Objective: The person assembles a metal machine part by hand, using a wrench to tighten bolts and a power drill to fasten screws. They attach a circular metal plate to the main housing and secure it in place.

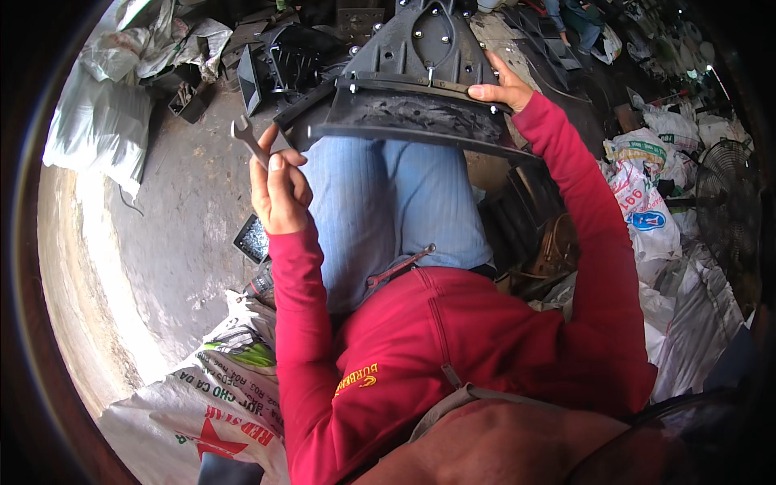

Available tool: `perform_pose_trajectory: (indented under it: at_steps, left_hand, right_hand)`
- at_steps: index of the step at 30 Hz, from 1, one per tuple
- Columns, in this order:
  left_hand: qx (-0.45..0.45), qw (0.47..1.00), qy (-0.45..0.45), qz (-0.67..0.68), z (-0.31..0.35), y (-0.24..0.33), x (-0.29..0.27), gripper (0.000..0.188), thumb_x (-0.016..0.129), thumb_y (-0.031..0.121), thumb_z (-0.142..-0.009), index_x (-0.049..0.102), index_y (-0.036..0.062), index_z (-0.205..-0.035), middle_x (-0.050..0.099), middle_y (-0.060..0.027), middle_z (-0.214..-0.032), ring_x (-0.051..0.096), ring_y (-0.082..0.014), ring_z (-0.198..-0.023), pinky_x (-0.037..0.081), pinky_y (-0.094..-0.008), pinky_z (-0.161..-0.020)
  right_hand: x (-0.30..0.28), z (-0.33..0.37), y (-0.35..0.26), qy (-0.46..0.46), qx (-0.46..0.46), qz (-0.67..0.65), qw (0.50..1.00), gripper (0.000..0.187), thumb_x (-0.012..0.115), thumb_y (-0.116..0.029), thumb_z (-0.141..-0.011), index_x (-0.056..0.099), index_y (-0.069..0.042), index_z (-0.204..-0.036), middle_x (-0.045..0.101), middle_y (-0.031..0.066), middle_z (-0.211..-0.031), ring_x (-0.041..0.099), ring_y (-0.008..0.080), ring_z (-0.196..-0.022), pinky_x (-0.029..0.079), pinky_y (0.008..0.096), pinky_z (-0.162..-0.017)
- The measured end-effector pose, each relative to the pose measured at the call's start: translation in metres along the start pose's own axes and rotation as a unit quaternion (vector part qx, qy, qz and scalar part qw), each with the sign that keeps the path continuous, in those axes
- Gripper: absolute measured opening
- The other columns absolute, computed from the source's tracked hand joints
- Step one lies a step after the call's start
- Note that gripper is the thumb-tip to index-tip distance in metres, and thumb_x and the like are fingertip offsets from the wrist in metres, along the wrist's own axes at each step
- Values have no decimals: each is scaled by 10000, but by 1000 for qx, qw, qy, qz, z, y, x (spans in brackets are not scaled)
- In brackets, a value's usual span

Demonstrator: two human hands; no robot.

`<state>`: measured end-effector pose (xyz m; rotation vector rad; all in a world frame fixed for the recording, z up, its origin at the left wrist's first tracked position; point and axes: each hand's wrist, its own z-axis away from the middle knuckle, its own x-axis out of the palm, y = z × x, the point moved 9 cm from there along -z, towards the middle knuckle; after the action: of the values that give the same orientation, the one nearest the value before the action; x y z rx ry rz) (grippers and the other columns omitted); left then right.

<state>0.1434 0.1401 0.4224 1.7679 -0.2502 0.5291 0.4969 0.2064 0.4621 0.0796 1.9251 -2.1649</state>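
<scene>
My left hand [281, 190] is closed round an open-ended wrench [249, 137], whose jaw points up and to the left, apart from the black part. Across my knees lies a large black bolted part [404, 56], with a tapered, ribbed upper section and a flat scuffed plate [416, 115] along its near side. My right hand [511, 89] grips the right end of its crossbar, thumb on top; the fingertips are partly hidden behind it. Several shiny bolts stand in the part. On my lap rests a second wrench [402, 265], reddish along its handle.
A small black tray of hardware [253, 238] sits on the floor left of my legs, near a power drill [260, 283]. White sacks [202, 388] lie at lower left and right. A fan [727, 186] stands far right. Another person [578, 24] is at the back right.
</scene>
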Motion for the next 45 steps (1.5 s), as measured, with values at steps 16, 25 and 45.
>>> perform_pose_trajectory:
  at_steps: [16, 25, 45]
  left_hand:
    - [-84, 995, -57, 0, 35, -32, 2, 543, 393, 363, -1001, 506, -118, -1224, 292, 59, -461, 288, -59, -355, 225, -217, -362]
    - [-76, 988, -49, -125, 40, -25, -22, 318, 529, 217, -955, 604, -46, -1116, 538, -11, -710, 392, -43, -455, 262, -189, -438]
    - [273, 680, -480, -483, -5, 2, 178, 450, 767, 243, -731, 646, 164, -1158, 657, -27, -961, 674, -247, -826, 554, -345, -689]
  right_hand:
    - [9, 27, -3, 5, -114, 112, 987, 1232, 908, -333, -604, 141, 104, -1465, 366, 245, -1438, 362, 319, -1355, 297, 374, -1120]
    - [17, 46, -11, 18, -176, 182, 967, 1154, 909, -359, -588, 243, -66, -1484, 464, 201, -1374, 443, 311, -1296, 335, 396, -1092]
    - [21, 44, -8, 9, -161, 159, 974, 1150, 912, -309, -608, 220, -39, -1486, 463, 201, -1380, 444, 299, -1296, 343, 368, -1085]
